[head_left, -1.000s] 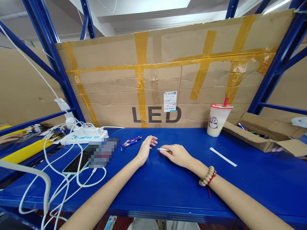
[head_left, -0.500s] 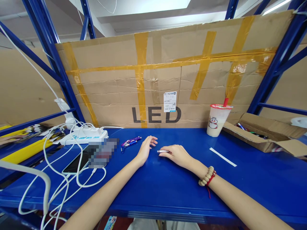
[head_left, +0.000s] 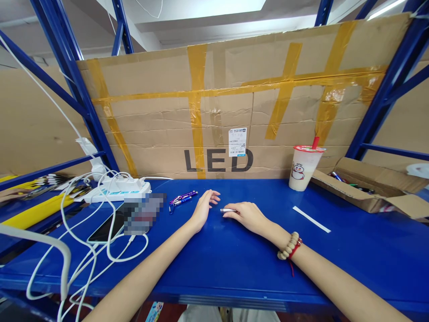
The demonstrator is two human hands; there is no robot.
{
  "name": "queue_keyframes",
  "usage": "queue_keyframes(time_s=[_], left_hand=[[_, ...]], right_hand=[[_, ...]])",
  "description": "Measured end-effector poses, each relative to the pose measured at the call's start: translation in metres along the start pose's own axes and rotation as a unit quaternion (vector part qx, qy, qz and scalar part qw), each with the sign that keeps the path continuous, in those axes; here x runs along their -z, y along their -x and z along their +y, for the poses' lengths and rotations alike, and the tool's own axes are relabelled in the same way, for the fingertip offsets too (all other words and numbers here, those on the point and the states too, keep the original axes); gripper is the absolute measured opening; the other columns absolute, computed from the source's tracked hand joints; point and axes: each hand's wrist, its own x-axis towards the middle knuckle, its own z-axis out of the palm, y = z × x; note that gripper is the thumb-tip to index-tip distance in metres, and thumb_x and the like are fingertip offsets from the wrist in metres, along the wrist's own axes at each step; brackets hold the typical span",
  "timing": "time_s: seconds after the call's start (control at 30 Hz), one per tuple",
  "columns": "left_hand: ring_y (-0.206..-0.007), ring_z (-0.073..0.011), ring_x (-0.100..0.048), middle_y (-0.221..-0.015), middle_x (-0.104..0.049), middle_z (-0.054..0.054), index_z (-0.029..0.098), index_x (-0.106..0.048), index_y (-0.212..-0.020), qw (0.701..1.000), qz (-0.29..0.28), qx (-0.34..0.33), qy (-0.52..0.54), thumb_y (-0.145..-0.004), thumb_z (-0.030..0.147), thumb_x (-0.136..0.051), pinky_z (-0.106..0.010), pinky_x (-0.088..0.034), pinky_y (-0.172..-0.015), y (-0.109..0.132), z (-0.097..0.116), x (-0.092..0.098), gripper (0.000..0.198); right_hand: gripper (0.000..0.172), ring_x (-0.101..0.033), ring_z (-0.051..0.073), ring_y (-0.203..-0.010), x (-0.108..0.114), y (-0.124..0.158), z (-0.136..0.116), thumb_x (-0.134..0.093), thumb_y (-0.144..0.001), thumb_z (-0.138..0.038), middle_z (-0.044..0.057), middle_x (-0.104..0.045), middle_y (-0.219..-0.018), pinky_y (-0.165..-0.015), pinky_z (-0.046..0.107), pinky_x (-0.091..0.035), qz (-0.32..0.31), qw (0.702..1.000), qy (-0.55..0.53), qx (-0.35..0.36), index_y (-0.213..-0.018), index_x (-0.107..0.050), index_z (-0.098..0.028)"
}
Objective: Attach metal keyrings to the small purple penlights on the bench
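Note:
My right hand (head_left: 246,215) rests on the blue table (head_left: 234,264), its fingers closed over a small silver metal cylinder (head_left: 227,209) that pokes out to the left. A beaded bracelet (head_left: 290,245) is on that wrist. My left hand (head_left: 203,207) lies just left of the cylinder, on its edge with the fingers loosely curled and apart, holding nothing. Two purple pen-like tools (head_left: 182,198) lie a little to the left of my left hand.
A white power strip (head_left: 117,188) with looping white cables (head_left: 97,241) and a phone (head_left: 107,227) sits at the left. A drink cup (head_left: 304,167) stands at the back right beside an open cardboard box (head_left: 362,188). A white paper strip (head_left: 311,219) lies right. A taped cardboard sheet (head_left: 234,103) forms the back wall.

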Motion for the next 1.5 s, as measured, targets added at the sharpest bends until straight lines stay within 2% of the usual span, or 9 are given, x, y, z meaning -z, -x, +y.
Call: queue_keyframes(time_s=[0.23, 0.5, 0.87, 1.5], left_hand=[[-0.072, -0.0149, -0.055, -0.079, -0.061, -0.005, 0.016, -0.058, -0.081, 1.000, 0.002, 0.004, -0.001, -0.084, 0.039, -0.031, -0.026, -0.037, -0.064, 0.0015, 0.0025, -0.0006, 0.036], [-0.072, -0.0147, -0.054, -0.079, -0.060, -0.004, 0.017, -0.058, -0.081, 1.000, -0.004, 0.003, -0.002, -0.083, 0.039, -0.031, -0.025, -0.037, -0.063, 0.0002, 0.0004, -0.0007, 0.035], [-0.071, -0.0148, -0.054, -0.077, -0.061, -0.004, 0.017, -0.058, -0.079, 1.000, -0.002, 0.008, 0.001, -0.083, 0.038, -0.031, -0.025, -0.037, -0.062, -0.0003, 0.0009, -0.0009, 0.034], [-0.072, -0.0149, -0.055, -0.079, -0.061, -0.004, 0.017, -0.058, -0.079, 1.000, 0.003, 0.009, -0.001, -0.083, 0.040, -0.031, -0.026, -0.037, -0.063, 0.0008, 0.0029, -0.0008, 0.035]], right_hand=[[0.038, -0.062, 0.018, -0.088, -0.0017, -0.0001, 0.0033, -0.033, -0.087, -0.054, -0.003, -0.068, -0.097, -0.064, 0.023, -0.040, 0.015, 1.000, 0.008, 0.000, -0.099, -0.062, -0.032], [0.039, -0.062, 0.018, -0.086, -0.0017, -0.0008, 0.0021, -0.035, -0.086, -0.055, 0.000, -0.068, -0.095, -0.063, 0.023, -0.040, 0.010, 1.000, 0.009, -0.018, -0.098, -0.062, -0.030], [0.043, -0.062, 0.016, -0.075, 0.0003, 0.0005, -0.0010, -0.031, -0.086, -0.056, 0.000, -0.068, -0.085, -0.057, 0.022, -0.036, 0.001, 1.000, 0.012, -0.026, -0.092, -0.063, -0.028], [0.038, -0.062, 0.017, -0.086, -0.0018, -0.0002, 0.0025, -0.034, -0.087, -0.053, 0.000, -0.068, -0.093, -0.063, 0.023, -0.039, 0.009, 1.000, 0.017, -0.001, -0.097, -0.063, -0.030]])
